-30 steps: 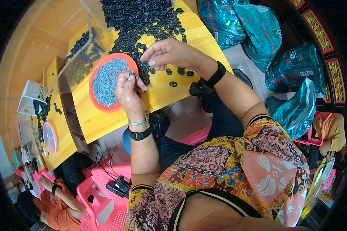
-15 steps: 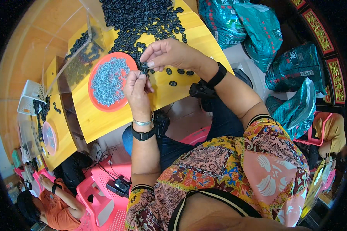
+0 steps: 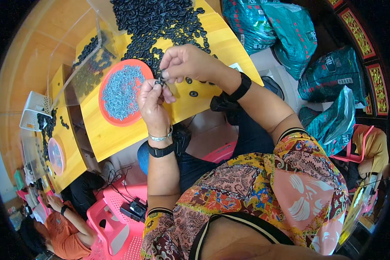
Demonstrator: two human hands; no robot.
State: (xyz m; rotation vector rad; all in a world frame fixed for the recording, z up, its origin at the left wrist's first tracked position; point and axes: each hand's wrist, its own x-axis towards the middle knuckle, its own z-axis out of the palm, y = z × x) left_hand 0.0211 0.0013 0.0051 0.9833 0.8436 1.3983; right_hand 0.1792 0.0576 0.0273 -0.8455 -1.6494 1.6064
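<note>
Both hands pinch one small black ring-shaped part point(image 3: 160, 81) above the yellow wooden table point(image 3: 117, 134).
Left hand point(image 3: 153, 104) and right hand point(image 3: 187, 63) grip by fingertips; part looks light, stiff, easily dropped; hold its rim.

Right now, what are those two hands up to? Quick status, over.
Left hand and right hand meet fingertip to fingertip, pinching a small black ring piece. Orange dish of grey bits alongside. Black ring pile beyond. Nothing blocking.

The left hand point(image 3: 152, 104) wears a silver bangle point(image 3: 161, 137) beside a black watch point(image 3: 161, 150). The right hand point(image 3: 187, 63) wears a black wristband point(image 3: 240, 88). The sleeves are bright, patterned and black-edged.
</note>
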